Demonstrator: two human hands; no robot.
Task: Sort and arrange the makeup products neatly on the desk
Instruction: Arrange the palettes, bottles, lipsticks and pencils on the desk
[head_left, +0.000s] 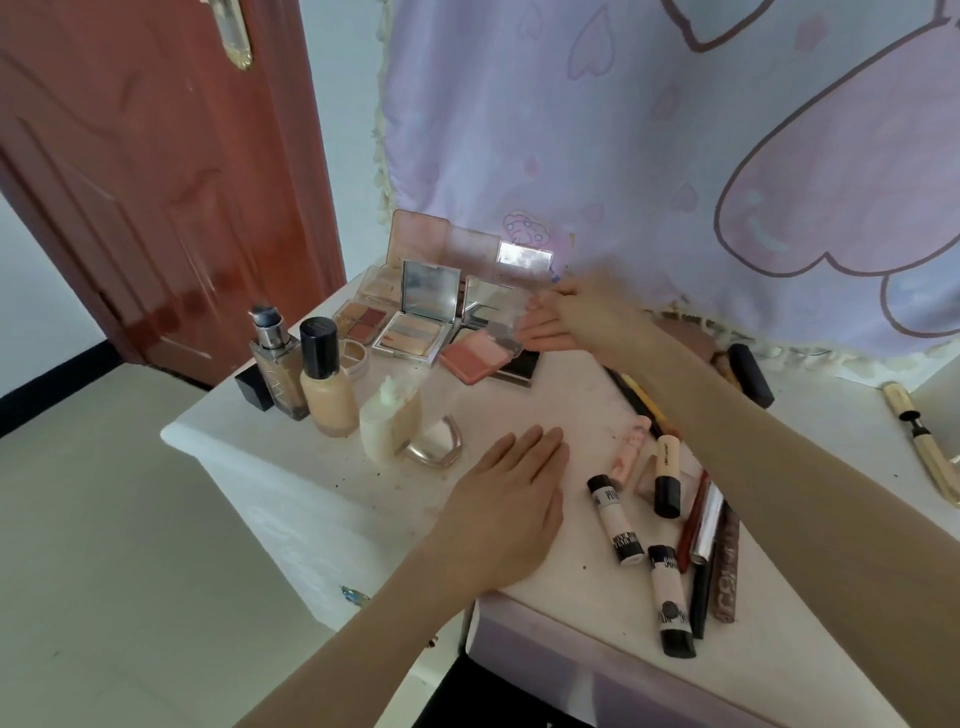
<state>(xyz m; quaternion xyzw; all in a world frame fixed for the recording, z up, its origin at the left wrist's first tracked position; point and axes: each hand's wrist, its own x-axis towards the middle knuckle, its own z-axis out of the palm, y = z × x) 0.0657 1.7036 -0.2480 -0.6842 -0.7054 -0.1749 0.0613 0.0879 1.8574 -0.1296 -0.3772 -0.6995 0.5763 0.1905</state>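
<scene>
- Glass foundation bottles (311, 374) stand upright in a tight group at about ten o'clock on the white desk (519, 415), liquids gathered together near the left edge; a pale frosted jar (390, 422) sits just beside them at their four o'clock, with a clear curved lid or stand (436, 441) touching its base.
- Behind the bottles, at roughly twelve o'clock, open palettes (410, 317) are clustered with lids raised and mirrors facing forward, a taller pink case (447, 244) propped against the lilac cartoon cloth (623, 130) on the wall. That looks like the flat-compact zone.
- Left hand (506, 499) lies flat on the bare middle of the desk, fingers straight and together, holding nothing; I judge it is steadying the person while the other arm reaches.
- Pink blush compact (475, 358) lies at one o'clock from the left hand, overlapping a dark flat case (519, 369).
- Right hand (571, 322) stretches to the far edge, fingers curled round the compact's clear lid (506, 325); motion blur leaves the exact grip uncertain. It seems to be shutting or squaring the compact in the palette group.
- At four o'clock, under the right forearm, tubes and pencils (670, 530) lie roughly parallel but splayed, probably still awaiting lining up.
- Far right, a black stick (750, 374) and a wooden-handled brush (919, 441) lie well apart from the rest.
</scene>
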